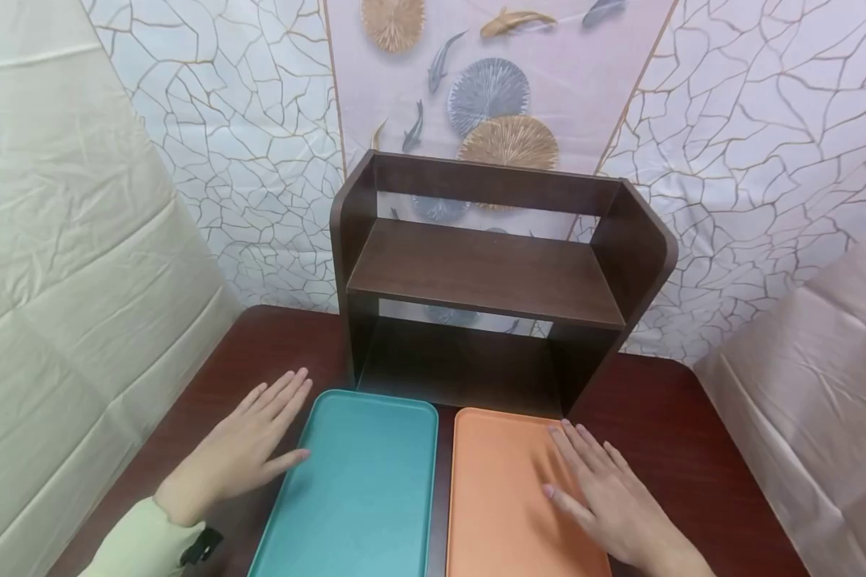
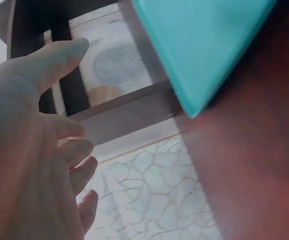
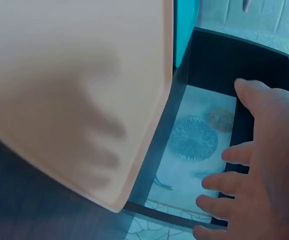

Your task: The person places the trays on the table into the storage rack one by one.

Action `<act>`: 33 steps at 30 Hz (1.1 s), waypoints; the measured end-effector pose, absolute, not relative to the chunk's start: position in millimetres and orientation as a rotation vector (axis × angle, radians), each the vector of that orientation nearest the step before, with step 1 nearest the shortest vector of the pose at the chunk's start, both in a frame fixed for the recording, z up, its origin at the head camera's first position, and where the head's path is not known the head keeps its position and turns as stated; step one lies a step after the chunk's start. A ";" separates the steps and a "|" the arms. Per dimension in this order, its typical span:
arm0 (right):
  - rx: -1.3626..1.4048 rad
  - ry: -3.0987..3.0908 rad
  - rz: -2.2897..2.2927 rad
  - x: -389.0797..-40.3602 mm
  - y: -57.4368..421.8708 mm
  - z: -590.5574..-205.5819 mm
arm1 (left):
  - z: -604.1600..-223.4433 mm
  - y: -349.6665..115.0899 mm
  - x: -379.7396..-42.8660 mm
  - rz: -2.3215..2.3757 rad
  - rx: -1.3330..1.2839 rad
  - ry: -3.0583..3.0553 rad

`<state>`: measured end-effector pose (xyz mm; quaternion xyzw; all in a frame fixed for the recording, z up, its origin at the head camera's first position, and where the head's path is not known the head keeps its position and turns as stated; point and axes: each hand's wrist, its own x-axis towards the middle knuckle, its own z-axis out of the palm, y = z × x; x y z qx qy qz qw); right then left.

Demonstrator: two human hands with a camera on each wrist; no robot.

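Note:
A teal tray [image 1: 361,489] and an orange tray [image 1: 505,497] lie side by side on the dark red table, their far ends near the foot of a brown shelf. My left hand [image 1: 248,445] hovers at the teal tray's left edge, fingers straight and thumb over the rim; it holds nothing. Over the right side of the orange tray is my right hand [image 1: 606,497], fingers extended and spread, casting a shadow on the tray. In the right wrist view that shadow falls on the orange tray [image 3: 84,100], with the right hand [image 3: 264,165] apart from it.
The two-tier brown shelf [image 1: 483,268] stands at the back of the table [image 1: 289,344]. Patterned cloth [image 1: 245,120] hangs behind it, with plain pale cloth [image 1: 65,280] on the left and more cloth [image 1: 830,361] on the right.

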<state>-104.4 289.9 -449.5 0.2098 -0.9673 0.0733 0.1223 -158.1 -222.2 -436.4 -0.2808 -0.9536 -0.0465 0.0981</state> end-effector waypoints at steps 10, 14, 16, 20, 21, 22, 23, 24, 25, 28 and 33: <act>0.594 -2.838 0.427 -116.1 304.7 -424.3 | -373.3 -231.1 -171.1 -0.101 -0.885 -2.744; 0.588 -2.922 0.528 -118.6 314.3 -419.4 | -341.1 -229.3 -177.2 -0.032 -0.932 -2.689; 0.569 -2.995 0.591 -119.0 318.6 -418.4 | -324.7 -227.9 -179.3 -0.008 -0.949 -2.661; 0.505 -3.152 0.689 -120.7 326.3 -419.7 | -292.2 -224.5 -181.0 0.009 -0.949 -2.616; 0.472 -3.191 0.712 -121.4 327.7 -420.7 | -284.4 -222.9 -181.4 0.014 -0.947 -2.601; 0.429 -3.228 0.733 -122.1 329.0 -421.9 | -276.8 -221.0 -181.8 0.022 -0.945 -2.590; 0.383 -3.260 0.754 -122.9 330.4 -423.5 | -269.4 -218.7 -182.5 0.032 -0.945 -2.581; 0.331 -3.286 0.783 -123.3 331.7 -425.6 | -262.3 -216.2 -183.4 0.042 -0.950 -2.568; 0.284 -3.304 0.810 -123.6 332.9 -428.0 | -255.3 -213.3 -184.4 0.050 -0.952 -2.558; 0.144 -3.338 0.900 -124.2 336.6 -435.5 | -235.6 -203.7 -187.7 0.083 -0.958 -2.548; 0.042 -3.350 1.007 -125.8 343.1 -446.9 | -211.8 -187.6 -197.8 0.136 -0.972 -2.515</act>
